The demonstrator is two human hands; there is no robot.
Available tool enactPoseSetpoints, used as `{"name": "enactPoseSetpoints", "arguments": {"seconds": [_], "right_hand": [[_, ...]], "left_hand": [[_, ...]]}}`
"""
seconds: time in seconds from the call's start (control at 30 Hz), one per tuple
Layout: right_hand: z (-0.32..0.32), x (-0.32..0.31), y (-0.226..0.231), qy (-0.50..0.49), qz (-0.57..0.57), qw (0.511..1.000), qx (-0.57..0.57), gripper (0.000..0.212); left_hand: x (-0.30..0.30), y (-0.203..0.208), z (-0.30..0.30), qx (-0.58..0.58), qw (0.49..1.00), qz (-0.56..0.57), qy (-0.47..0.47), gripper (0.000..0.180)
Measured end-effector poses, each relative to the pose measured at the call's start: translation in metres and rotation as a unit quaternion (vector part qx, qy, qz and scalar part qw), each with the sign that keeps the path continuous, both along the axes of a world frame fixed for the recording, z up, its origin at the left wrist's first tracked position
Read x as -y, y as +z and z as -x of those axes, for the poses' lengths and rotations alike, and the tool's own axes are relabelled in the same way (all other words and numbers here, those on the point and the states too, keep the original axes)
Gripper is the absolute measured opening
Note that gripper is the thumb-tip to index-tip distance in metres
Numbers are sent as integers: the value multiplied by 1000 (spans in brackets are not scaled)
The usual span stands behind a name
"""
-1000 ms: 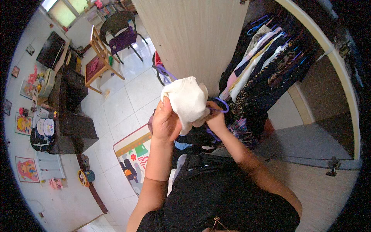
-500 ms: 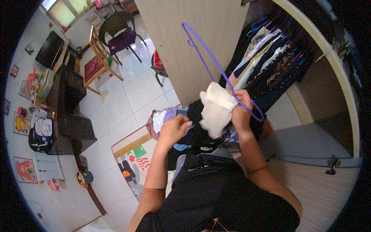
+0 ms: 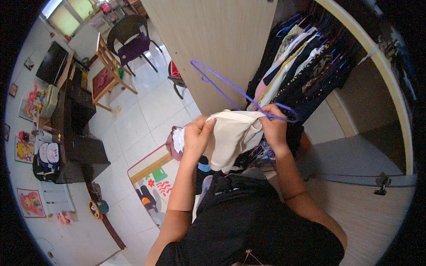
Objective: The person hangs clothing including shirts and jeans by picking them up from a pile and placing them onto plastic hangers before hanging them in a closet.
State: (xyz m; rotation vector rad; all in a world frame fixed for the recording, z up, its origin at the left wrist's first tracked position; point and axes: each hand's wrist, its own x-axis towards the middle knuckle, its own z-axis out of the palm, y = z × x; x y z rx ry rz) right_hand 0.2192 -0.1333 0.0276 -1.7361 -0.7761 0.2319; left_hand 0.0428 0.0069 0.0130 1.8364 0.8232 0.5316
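The cream garment hung between the two sets of fingers, its upper edge drawn nearly straight and its body drooping in folds below them. The left hand pinched one end of that edge, thumb uppermost; the right hand gripped the other end along with, it seemed, the purple hanger, whose long loop slanted up and leftward above the fingers. Careful work would have meant keeping the edge taut, spreading the bunched folds nearest the right fingers, and steadying the hanger so that it neither twisted nor snagged the cloth. Beyond the right fingers hung the row of clothes, near enough to catch the hanger's loop. Just left of the left fingers lay a white cloth; lower down, a play mat.
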Motion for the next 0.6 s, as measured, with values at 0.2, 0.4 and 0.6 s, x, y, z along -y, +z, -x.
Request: {"name": "enactPoseSetpoints", "arguments": {"seconds": [0.2,0.4,0.6], "right_hand": [[2,1,-16,19,11,997,71,13],[3,1,-14,50,24,998,17,6],[17,8,-5,63,28,987,-145,21]], "left_hand": [[1,45,-1,-10,951,-283,124,20],[-4,20,10,104,978,180,-22,34],[4,15,2,353,781,514,-34,36]]}}
